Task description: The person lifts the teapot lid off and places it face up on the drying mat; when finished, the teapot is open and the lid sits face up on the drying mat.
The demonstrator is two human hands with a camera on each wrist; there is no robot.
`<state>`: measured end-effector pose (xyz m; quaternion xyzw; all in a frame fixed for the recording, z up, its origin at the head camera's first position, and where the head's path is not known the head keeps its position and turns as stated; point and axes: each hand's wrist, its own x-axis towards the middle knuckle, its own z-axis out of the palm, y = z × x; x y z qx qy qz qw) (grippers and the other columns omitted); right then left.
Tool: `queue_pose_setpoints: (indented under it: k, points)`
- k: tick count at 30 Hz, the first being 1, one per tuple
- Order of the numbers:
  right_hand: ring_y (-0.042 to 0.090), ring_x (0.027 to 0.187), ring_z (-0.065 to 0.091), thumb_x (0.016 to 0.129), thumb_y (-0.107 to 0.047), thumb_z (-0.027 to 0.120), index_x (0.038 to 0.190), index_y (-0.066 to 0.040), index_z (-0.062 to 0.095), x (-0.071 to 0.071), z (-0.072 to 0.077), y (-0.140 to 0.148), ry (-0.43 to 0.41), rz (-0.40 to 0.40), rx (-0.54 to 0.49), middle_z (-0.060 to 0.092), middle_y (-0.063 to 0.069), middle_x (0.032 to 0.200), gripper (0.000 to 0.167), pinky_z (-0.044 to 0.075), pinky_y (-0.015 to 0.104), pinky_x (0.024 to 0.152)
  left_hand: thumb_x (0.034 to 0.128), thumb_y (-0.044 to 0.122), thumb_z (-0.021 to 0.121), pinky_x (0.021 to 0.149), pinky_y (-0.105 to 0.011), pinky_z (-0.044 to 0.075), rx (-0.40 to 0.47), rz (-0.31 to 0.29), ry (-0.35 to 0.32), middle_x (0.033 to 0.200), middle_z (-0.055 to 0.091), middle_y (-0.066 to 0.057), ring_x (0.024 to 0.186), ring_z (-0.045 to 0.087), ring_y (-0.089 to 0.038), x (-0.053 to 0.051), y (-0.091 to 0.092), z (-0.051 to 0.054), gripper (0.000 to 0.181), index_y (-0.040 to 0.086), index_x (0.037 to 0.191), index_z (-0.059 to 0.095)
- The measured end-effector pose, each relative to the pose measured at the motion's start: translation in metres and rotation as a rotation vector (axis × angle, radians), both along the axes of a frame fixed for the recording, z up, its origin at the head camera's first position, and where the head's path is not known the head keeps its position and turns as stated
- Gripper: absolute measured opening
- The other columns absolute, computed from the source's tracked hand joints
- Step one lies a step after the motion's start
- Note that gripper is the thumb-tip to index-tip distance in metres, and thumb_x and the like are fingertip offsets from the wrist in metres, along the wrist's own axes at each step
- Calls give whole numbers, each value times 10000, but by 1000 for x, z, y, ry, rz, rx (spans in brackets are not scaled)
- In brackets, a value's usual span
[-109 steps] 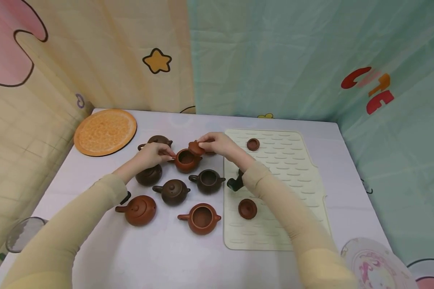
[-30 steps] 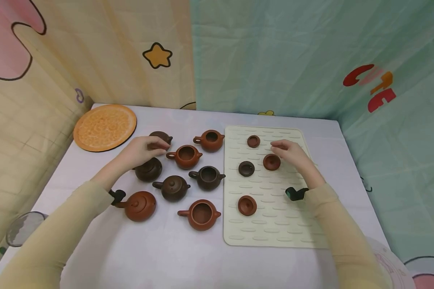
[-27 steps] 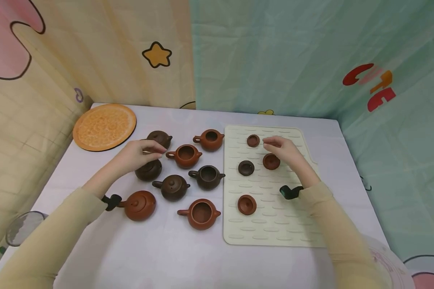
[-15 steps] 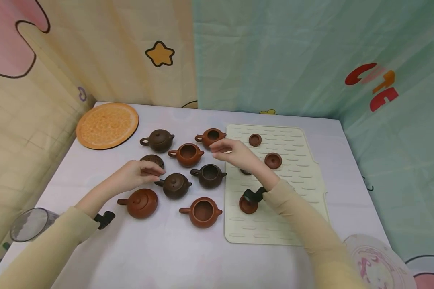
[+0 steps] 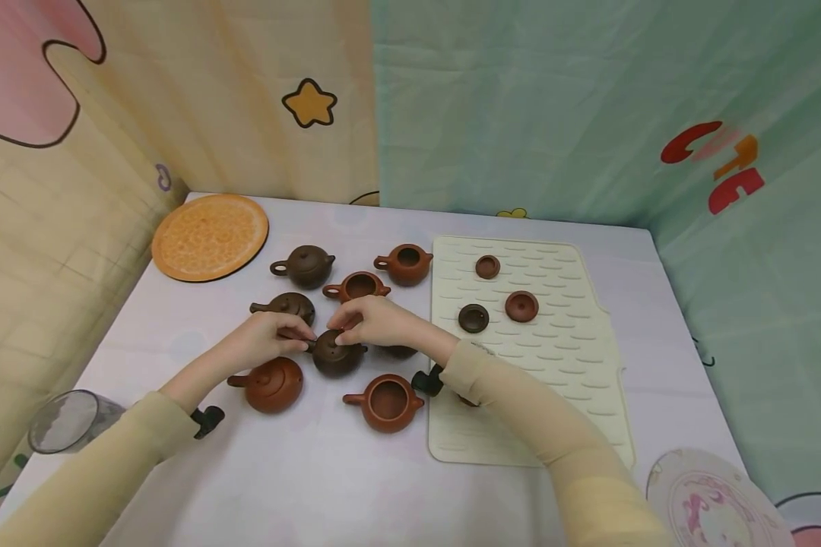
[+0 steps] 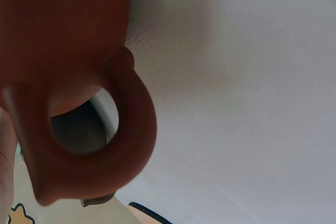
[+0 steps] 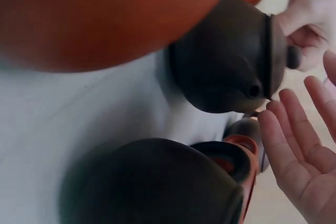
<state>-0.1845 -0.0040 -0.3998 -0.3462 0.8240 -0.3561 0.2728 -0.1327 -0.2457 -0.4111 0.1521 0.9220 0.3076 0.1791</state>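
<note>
A lidded dark teapot [image 5: 337, 360] stands amid several others. At its handle, on the left, the fingertips of my left hand [image 5: 260, 339] pinch; this hand [image 7: 307, 22] also shows behind the pot in the right wrist view. Over the lid is my right hand [image 5: 378, 320], thumb near the knob. In the right wrist view, the right hand [image 7: 310, 166] has extended fingers beside the lid of the dark pot [image 7: 220, 56], with a gap at the knob. The left wrist view shows mainly a red teapot's handle [image 6: 139, 129].
Lidless red teapots [image 5: 388, 403] and lidded pots [image 5: 274, 385] stand close around. Several lids [image 5: 521, 306] lie on the cream mat [image 5: 554, 410] at right. An orange round board [image 5: 210, 237] is at back left, a clear glass [image 5: 75, 422] at front left, a pink-patterned plate [image 5: 711, 505] at front right.
A red lid that my right hand held over a red teapot now lies on the mat. Since then that hand has moved left to the dark teapot's lid, and my left hand to its handle.
</note>
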Motion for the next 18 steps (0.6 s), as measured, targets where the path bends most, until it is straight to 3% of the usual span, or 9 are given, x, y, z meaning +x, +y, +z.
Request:
queue_pose_setpoints:
  k: [11, 18]
  points:
    - [149, 1107, 627, 885, -164, 742, 1101, -157, 754, 2, -4, -8, 99, 44, 19, 689, -1, 1152, 216, 496, 166, 872, 895, 131, 719, 764, -329, 533, -25, 13, -5, 965, 732, -23, 866, 636, -134, -3, -2, -1, 116, 136, 1007, 746]
    - [141, 1119, 628, 867, -148, 762, 1099, -160, 757, 6, 0, -13, 193, 86, 69, 704, -15, 1183, 233, 500, 219, 911, 891, 121, 720, 742, -297, 515, -17, -1, -4, 950, 739, -15, 842, 619, -120, -3, -1, -1, 111, 131, 998, 746]
